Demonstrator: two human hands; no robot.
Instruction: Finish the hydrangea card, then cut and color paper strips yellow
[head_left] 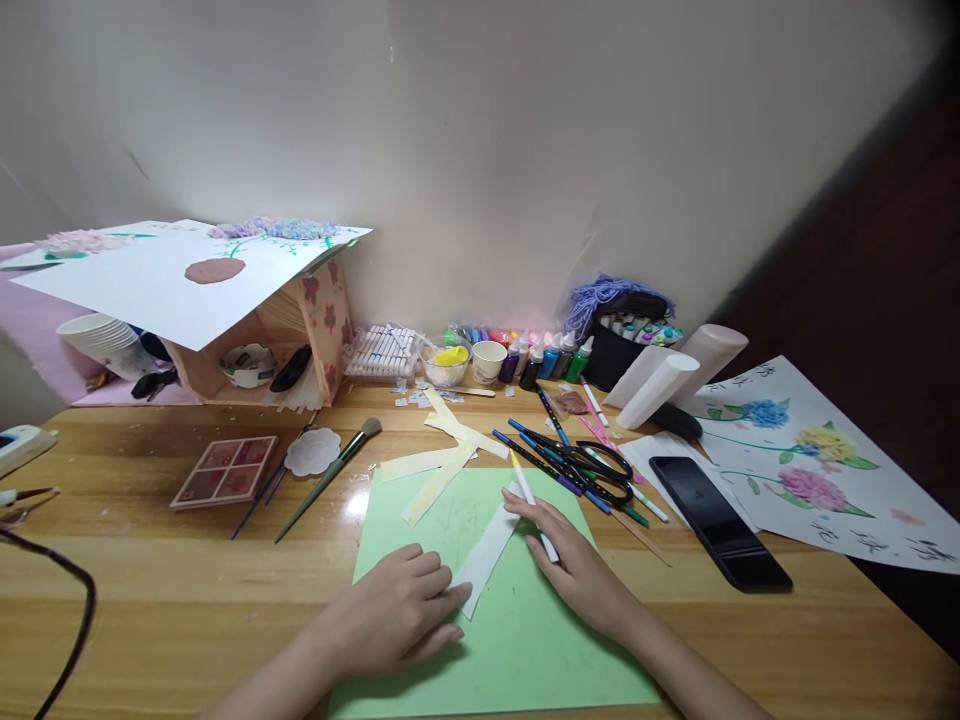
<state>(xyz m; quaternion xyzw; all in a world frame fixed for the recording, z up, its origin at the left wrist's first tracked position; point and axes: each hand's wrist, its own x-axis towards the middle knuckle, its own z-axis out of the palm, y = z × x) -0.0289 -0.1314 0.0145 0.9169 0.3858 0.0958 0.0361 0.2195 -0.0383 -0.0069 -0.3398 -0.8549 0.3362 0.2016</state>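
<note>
A white paper strip lies slantwise on a green sheet. At its lower end my left hand rests with the index fingertip on the strip, thumb apart and the other fingers bent. My right hand is closed around a white-barrelled marker whose yellow tip points up and away. Its fingertips also touch the upper end of the strip. Just beyond, several strips with yellow colouring overlap each other, partly on the sheet and partly on the wood.
Right of the sheet lie black scissors, several pens and a phone. A large brush, a flower-shaped palette and a pink palette case are left. Paint bottles and a paper cup line the wall.
</note>
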